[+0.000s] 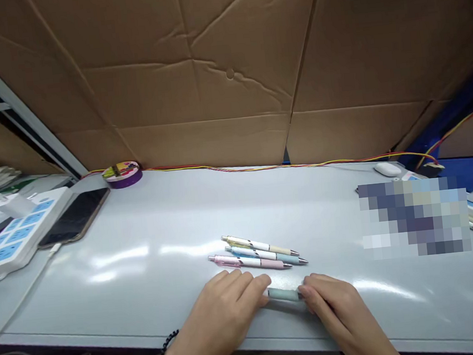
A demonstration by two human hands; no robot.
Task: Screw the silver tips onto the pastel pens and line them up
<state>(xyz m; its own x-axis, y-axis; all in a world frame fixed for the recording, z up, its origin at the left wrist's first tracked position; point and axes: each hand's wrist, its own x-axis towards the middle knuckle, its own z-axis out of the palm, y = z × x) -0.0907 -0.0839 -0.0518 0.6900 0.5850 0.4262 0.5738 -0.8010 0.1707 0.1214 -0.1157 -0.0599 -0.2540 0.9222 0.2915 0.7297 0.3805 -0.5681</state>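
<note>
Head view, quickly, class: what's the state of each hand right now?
Left hand: closed, holding a green-gripped pen by its white part.
Right hand: closed, pinching that pen's other end.

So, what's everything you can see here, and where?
Held pen: 1, grey-green grip, between both hands
Loose pens: 3, cream, blue, pink, beyond the hands
Table: 1, pale grey, under the pens
Phone: 1, black, table's left
Power strips: at least 2, white and blue, both sides
Cable: at least 1, white, by the phone
Wires: several, red and yellow, back edge
Round box: 1, purple side, back left
Oval thing, perhaps a mouse: 1, white, back right
Cardboard: count unclear, brown, behind
Pixelated patch: 1, mixed, right, contents hidden
Bracelet: 1, black, left wrist
Hands: 2, bare, left and right, near edge
</note>
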